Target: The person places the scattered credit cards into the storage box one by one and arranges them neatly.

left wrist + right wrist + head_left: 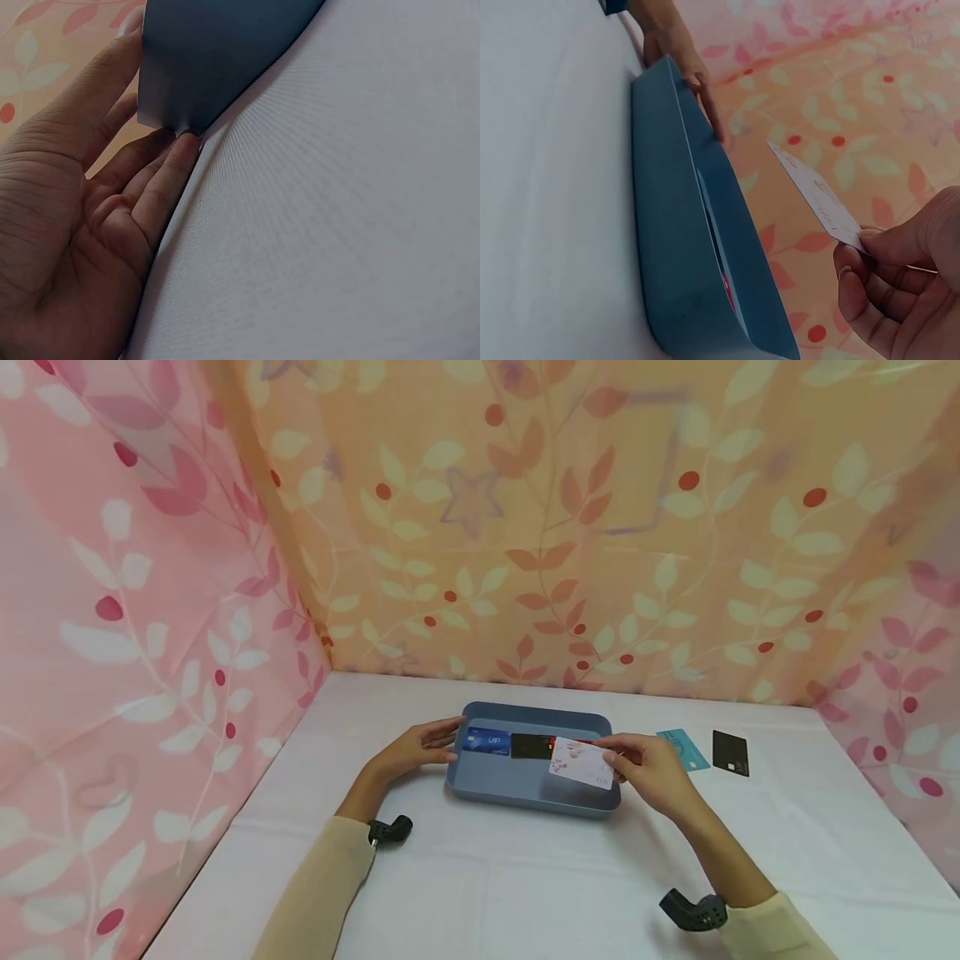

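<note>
My right hand (651,770) pinches a white card (581,763) with a floral print between thumb and fingers, over the right part of a blue-grey tray (487,778). In the right wrist view the card (817,193) is tilted and stands clear of the tray's rim. Inside the tray, a blue card (487,741) and a black card (531,747) lie side by side along the far part. A red edge shows beside them, mostly hidden by the white card. My left hand (411,749) holds the tray's left end, its fingertips against the wall (225,52).
Right of the tray, a teal card (684,750) and another black card (731,753) lie on the white tablecloth (480,885). Leaf-patterned curtains (420,568) enclose the table at the back and sides. A dark camera (693,912) is strapped to my right wrist.
</note>
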Demonstrator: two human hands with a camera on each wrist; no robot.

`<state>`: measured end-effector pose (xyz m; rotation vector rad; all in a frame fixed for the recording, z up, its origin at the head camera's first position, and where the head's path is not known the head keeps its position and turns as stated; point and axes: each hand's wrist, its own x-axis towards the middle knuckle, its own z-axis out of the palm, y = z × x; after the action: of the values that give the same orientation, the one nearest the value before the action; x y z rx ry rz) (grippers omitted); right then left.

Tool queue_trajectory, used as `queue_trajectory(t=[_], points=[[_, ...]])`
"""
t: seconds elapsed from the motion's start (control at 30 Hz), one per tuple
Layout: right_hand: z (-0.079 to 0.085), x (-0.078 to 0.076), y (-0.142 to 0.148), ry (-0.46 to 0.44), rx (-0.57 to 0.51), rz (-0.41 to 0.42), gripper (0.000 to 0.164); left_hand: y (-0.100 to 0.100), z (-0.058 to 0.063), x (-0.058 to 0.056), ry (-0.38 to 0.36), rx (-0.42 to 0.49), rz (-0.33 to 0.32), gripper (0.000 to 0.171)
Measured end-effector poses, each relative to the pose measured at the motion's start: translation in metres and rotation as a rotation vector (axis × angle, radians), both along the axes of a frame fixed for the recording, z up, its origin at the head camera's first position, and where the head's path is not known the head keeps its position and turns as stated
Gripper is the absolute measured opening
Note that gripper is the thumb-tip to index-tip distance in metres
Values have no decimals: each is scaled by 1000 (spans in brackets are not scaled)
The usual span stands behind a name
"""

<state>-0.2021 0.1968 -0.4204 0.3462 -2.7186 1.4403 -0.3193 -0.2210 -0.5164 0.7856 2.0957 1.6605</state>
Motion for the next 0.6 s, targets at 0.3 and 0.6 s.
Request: queue_trajectory(t=[0.3,0.6], points=[[2,-6,-24,-38,32,107,22,-1,0,-1,9,13,-8,75],[-2,-18,-45,-75,20,153,23,0,0,2,-9,19,-5,76]])
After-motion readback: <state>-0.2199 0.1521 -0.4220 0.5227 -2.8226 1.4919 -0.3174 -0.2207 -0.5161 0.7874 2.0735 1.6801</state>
